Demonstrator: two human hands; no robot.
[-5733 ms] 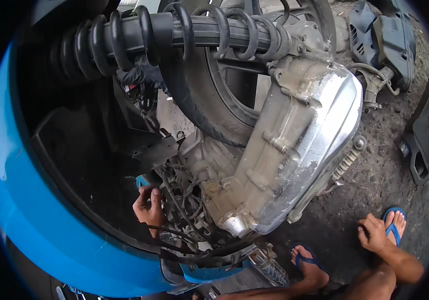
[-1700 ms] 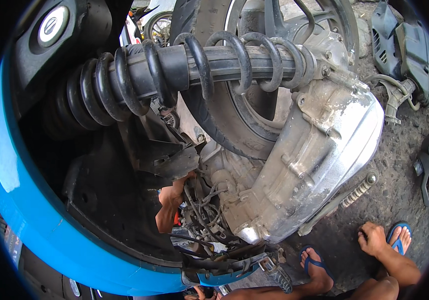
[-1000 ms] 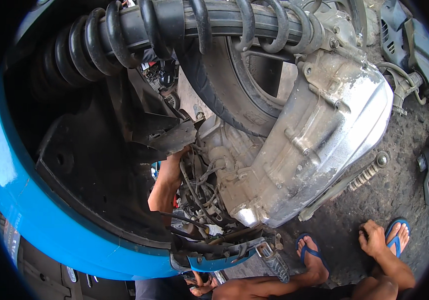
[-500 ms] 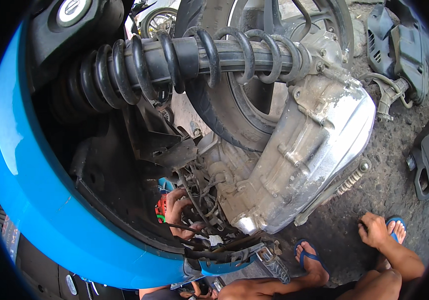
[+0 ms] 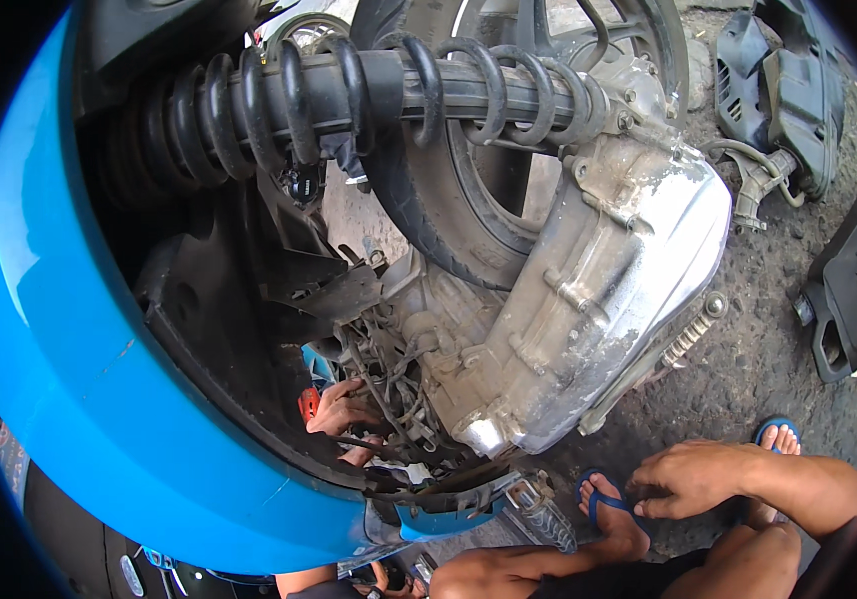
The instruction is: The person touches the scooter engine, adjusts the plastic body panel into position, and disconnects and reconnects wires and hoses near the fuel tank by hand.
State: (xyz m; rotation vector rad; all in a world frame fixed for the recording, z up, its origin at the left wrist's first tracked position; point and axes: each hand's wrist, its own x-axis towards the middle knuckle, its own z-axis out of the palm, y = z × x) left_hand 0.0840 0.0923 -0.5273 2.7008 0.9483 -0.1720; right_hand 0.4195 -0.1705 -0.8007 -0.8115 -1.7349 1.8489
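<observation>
A bare silver engine casing (image 5: 598,309) of a scooter fills the middle, with a black coil-spring shock absorber (image 5: 379,90) above it. Through the gap behind the blue body panel (image 5: 139,419), my left hand (image 5: 342,411) reaches among the wires and hoses (image 5: 389,374) beside the engine. Its fingers are bent; the panel hides the forearm and cables hide the fingertips. Something red (image 5: 309,403) shows against that hand. My right hand (image 5: 683,477) hangs in the air near my left foot, its fingers loosely curled and apart with nothing in them.
The rear wheel (image 5: 448,200) stands behind the engine. A kick-start lever (image 5: 658,364) juts from the casing's lower side. On the rough ground at right lie a black air-filter box (image 5: 798,100) and a black plastic cover (image 5: 853,280). My sandalled feet (image 5: 613,514) are close by.
My right hand has swung left and down from beside the right foot toward the left foot. My left hand has shifted slightly in the gap. The view has moved a little.
</observation>
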